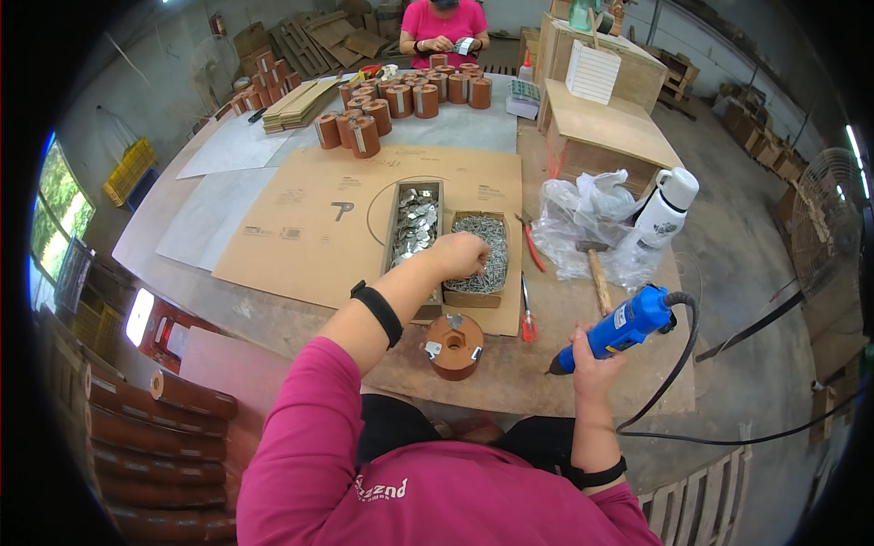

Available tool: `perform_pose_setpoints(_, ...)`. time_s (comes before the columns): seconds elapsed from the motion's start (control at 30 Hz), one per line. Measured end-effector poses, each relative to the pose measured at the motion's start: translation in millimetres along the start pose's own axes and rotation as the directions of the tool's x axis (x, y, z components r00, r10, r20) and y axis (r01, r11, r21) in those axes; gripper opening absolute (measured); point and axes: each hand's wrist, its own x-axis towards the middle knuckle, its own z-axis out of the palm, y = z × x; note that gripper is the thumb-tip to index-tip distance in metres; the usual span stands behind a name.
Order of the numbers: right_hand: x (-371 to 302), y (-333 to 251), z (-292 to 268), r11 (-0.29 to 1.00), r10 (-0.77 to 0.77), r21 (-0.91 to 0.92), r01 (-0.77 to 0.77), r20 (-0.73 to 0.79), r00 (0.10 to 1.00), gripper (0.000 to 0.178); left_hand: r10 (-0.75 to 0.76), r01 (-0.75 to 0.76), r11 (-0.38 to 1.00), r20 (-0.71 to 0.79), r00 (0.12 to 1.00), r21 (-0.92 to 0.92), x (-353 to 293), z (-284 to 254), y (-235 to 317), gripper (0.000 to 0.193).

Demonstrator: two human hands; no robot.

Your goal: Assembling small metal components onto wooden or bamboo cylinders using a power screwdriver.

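My left hand [464, 256] reaches into a small cardboard box [473, 298] of silvery screws [492, 238]. Its fingers are bent together at the screws, and what they pinch is hidden. A longer box [395, 227] of flat metal plates [417, 218] stands beside it. My right hand [594, 362] grips a blue corded electric screwdriver [628, 323], its tip pointing down at the tabletop. Between my arms, near the table's front edge, sits a round brown block [453, 364] with a centre hole and several metal plates on top.
Red-handled pliers [533, 246], a red-handled screwdriver [529, 326] and a hammer [599, 282] lie to the right, near a white bottle [669, 205] and plastic bags [583, 218]. Brown cylinders [364, 136] stand farther back, before another person [444, 32]. The tool's cable [694, 341] loops right.
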Motion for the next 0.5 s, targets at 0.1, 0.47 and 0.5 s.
perform_pose_setpoints(0.1,1,1,0,0.999,-0.040,-0.001,0.040,0.019,0.999,0.048,-0.036,0.036,0.999,-0.031,0.999,0.016,-4,-3,-2,0.017)
perform_pose_setpoints(0.47,1,-7,3,0.998,0.052,0.038,-0.050,-0.042,0.998,0.025,-0.012,-0.023,0.987,-0.218,0.976,-0.158,-11,0,-7,0.014)
perform_pose_setpoints(0.5,0,-8,4,0.999,0.035,0.034,-0.034,-0.030,0.999,0.024,-0.012,-0.044,0.976,-0.257,0.966,-0.212,-11,2,-10,0.013)
